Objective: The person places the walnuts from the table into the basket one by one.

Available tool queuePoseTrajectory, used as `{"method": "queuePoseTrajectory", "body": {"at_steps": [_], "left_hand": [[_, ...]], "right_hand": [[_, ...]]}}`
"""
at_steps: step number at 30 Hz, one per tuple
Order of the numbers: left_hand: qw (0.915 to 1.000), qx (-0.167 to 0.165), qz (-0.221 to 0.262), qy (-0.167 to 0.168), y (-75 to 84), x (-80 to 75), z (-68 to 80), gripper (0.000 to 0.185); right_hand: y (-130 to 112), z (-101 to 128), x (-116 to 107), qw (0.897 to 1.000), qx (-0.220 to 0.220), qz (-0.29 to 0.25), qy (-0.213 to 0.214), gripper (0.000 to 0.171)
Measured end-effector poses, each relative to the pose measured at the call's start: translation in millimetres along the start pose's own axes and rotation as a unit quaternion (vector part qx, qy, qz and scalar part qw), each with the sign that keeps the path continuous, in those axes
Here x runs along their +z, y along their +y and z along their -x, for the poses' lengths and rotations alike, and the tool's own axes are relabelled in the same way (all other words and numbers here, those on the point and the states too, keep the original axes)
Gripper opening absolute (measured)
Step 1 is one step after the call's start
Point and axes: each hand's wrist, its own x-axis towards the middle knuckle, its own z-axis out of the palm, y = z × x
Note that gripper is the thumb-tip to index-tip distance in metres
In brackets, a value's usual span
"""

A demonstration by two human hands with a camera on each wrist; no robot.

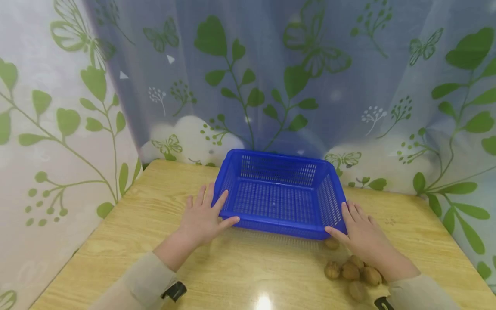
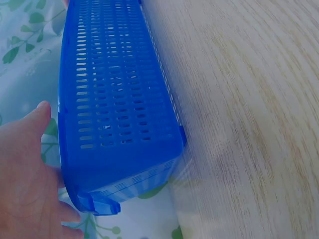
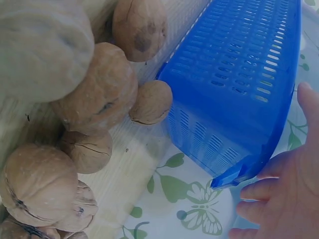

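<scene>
A blue slotted plastic basket (image 1: 263,224) is at the far side of the tabletop (image 1: 135,215); whether its base touches the wood is hard to tell. The left hand (image 1: 203,218) and right hand (image 1: 366,239) lie loosely extended against its opposite ends, fingers unclenched; in the wrist views, the basket's rim hides some left fingertips. Walnuts (image 1: 350,271) cluster beside the right forearm, which partly covers them, preventing a sure count. Both sleeves (image 1: 149,275) are cut off below.

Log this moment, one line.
blue basket: open side up | left hand: at left end | right hand: at right end | walnuts: on table, near right hand
</scene>
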Motion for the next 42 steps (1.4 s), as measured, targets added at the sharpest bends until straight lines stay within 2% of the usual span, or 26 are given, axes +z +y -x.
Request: {"method": "queuePoseTrajectory", "body": {"at_steps": [12, 22, 26, 31, 35, 39, 42], "left_hand": [[0.9998, 0.004, 0.013, 0.011, -4.4, 2.6, -8.7, 0.083], [0.9994, 0.003, 0.033, 0.005, 7.2, 7.2, -23.7, 0.088], [0.9992, -0.001, 0.04, 0.003, 9.0, 10.8, -29.8, 0.088], [0.9986, -0.004, 0.052, -0.007, 8.8, 15.1, -31.1, 0.09], [0.9981, -0.005, 0.062, 0.002, 7.6, 17.4, -31.0, 0.091], [0.9975, 0.0, 0.066, 0.026, 7.8, 18.7, -34.1, 0.091], [0.9973, 0.002, 0.067, 0.03, 9.0, 19.0, -36.4, 0.091]], "right_hand": [[9.4, 4.1, 0.5, 1.0, 0.002, -0.012, -0.003, 0.09], [33.5, 20.1, 0.9, 0.999, 0.023, -0.023, -0.02, 0.088], [42.9, 25.4, 5.5, 0.997, 0.023, -0.077, -0.022, 0.086], [52.6, 26.0, 22.1, 0.986, 0.018, -0.162, -0.03, 0.079], [54.5, 21.1, 35.6, 0.981, 0.023, -0.194, -0.022, 0.066], [53.3, 13.9, 41.6, 0.975, 0.02, -0.222, -0.005, 0.053], [53.0, 8.5, 44.9, 0.973, 0.024, -0.231, -0.01, 0.048]]}}
